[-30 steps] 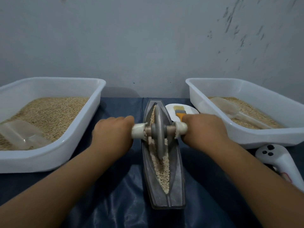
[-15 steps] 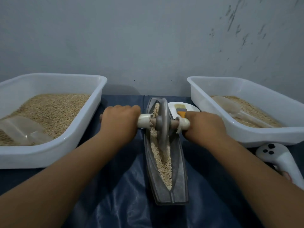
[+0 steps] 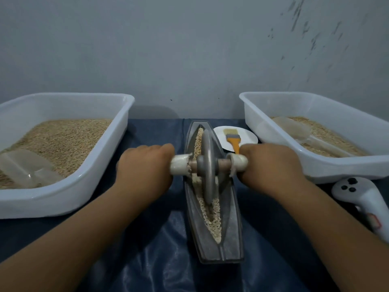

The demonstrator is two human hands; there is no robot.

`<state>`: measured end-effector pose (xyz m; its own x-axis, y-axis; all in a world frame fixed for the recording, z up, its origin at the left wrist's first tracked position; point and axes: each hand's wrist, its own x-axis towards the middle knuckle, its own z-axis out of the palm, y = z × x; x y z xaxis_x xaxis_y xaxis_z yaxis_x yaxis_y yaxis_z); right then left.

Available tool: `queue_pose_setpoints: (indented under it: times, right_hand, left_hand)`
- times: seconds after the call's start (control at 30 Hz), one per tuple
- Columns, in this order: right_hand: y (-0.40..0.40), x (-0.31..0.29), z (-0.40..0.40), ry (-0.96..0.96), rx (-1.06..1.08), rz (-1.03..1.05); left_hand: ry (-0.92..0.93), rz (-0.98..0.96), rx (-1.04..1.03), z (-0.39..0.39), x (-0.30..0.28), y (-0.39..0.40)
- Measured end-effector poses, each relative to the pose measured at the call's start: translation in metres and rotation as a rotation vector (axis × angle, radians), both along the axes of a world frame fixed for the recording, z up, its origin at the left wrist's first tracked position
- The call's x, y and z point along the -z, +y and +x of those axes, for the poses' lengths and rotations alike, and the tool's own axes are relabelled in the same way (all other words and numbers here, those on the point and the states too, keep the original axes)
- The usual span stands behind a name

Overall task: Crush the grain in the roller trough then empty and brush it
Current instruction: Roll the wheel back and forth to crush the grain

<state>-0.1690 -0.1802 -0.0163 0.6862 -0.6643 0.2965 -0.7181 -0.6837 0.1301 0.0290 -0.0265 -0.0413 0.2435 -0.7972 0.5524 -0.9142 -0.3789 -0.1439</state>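
Note:
A long grey metal trough (image 3: 231, 234) lies lengthwise on the dark blue cloth, with a strip of pale grain (image 3: 213, 224) along its groove. A grey roller wheel (image 3: 207, 167) stands upright in the groove near the middle. My left hand (image 3: 145, 167) grips the white left handle (image 3: 179, 164) of its axle. My right hand (image 3: 271, 165) grips the white right handle (image 3: 239, 162). An orange-handled brush (image 3: 232, 139) lies on a small white plate (image 3: 248, 138) behind my right hand.
A white tub (image 3: 63, 201) of grain with a clear scoop (image 3: 23, 167) stands on the left. On the right, another white tub (image 3: 336, 168) holds grain and a clear scoop (image 3: 294, 127). A white controller (image 3: 362, 199) lies at the right edge. A grey wall is close behind.
The wheel rolled toward the far end of the trough with both hands on the handles, then came back toward the middle.

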Motion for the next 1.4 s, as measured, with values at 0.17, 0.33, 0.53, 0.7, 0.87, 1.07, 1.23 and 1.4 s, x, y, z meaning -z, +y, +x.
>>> queue_pose_setpoints:
  times: [0.17,0.33,0.53,0.7,0.87,1.07,1.23,1.4]
  right_hand:
    - [-0.053,-0.010,0.056,0.060,-0.013,-0.036]
    - [-0.064,-0.006,0.061,0.000,-0.052,-0.127]
    - [-0.028,0.003,0.027,-0.015,-0.032,-0.078]
    - [0.019,-0.004,-0.022,0.023,-0.056,-0.059]
    - [0.035,-0.016,-0.035,0.051,-0.050,-0.060]
    - [-0.005,-0.001,0.011,0.027,-0.027,-0.125]
    - [-0.045,-0.003,0.045,-0.001,-0.037,-0.069]
    - [-0.057,0.004,0.051,-0.076,-0.018,-0.052]
  left_hand:
    - [0.118,0.027,-0.093,0.034,-0.001,-0.049]
    - [0.120,-0.001,-0.107,0.042,-0.001,-0.061]
    - [0.025,0.020,-0.076,0.014,-0.002,-0.028]
    - [0.004,-0.003,0.024,-0.024,-0.007,0.024]
    - [0.016,-0.053,0.056,-0.030,-0.007,0.044]
    - [-0.016,-0.023,0.005,0.001,0.006,-0.003]
    - [0.021,0.006,-0.042,0.029,-0.001,-0.043]
    - [0.003,0.011,-0.064,0.036,-0.008,-0.059]
